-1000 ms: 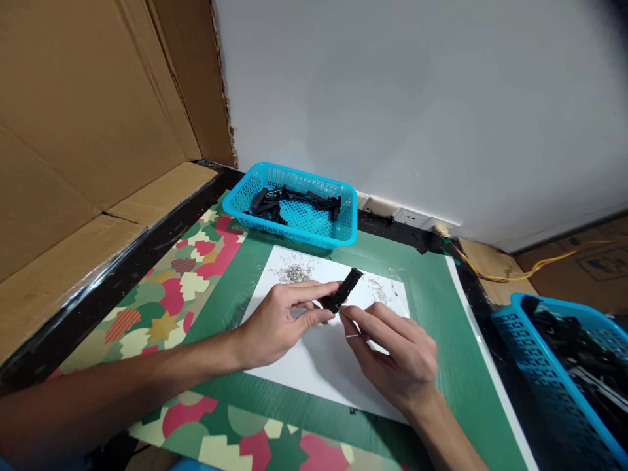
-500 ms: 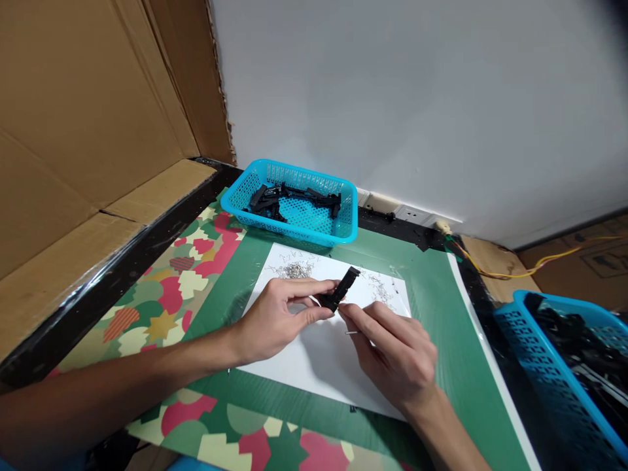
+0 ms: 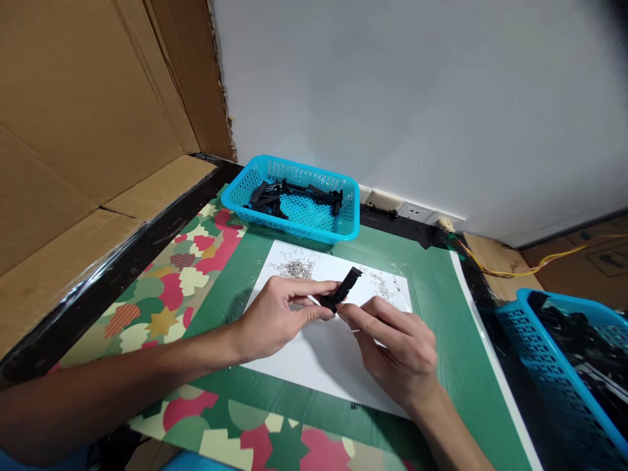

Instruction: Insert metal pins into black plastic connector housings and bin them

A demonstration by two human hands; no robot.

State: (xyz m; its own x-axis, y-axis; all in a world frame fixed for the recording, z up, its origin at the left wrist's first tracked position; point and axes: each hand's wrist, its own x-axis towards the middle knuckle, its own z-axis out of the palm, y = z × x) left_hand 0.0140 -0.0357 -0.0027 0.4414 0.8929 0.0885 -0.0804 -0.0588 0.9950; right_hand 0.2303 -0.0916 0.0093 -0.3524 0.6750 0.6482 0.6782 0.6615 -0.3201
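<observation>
A black plastic part [image 3: 347, 285], long and narrow with a notched edge, tilts up between my hands over a white sheet [image 3: 321, 367]. My left hand [image 3: 280, 318] pinches its lower end between thumb and fingers. At that same end, the thumb and index finger of my right hand [image 3: 398, 343] are closed, with the fingertips against the part. A thin pale metal rod [image 3: 354, 331] pokes out from under the right fingers; most of it is hidden. Behind the hands lie a heap of small metal wire pieces [image 3: 297, 269] and a looser scatter of them [image 3: 381, 285] on the sheet.
A blue basket [image 3: 299, 230] holding several black parts [image 3: 267, 198] stands against the wall. Another blue basket [image 3: 532, 347], filled with dark parts, is at right. Cardboard [image 3: 73, 85] walls the left side. A yellow cable [image 3: 534, 266] runs from the wall sockets [image 3: 415, 212].
Both hands keep nearly the same pose around the black part. The right fingertips have shifted very slightly at its lower end. The camera view has moved a little.
</observation>
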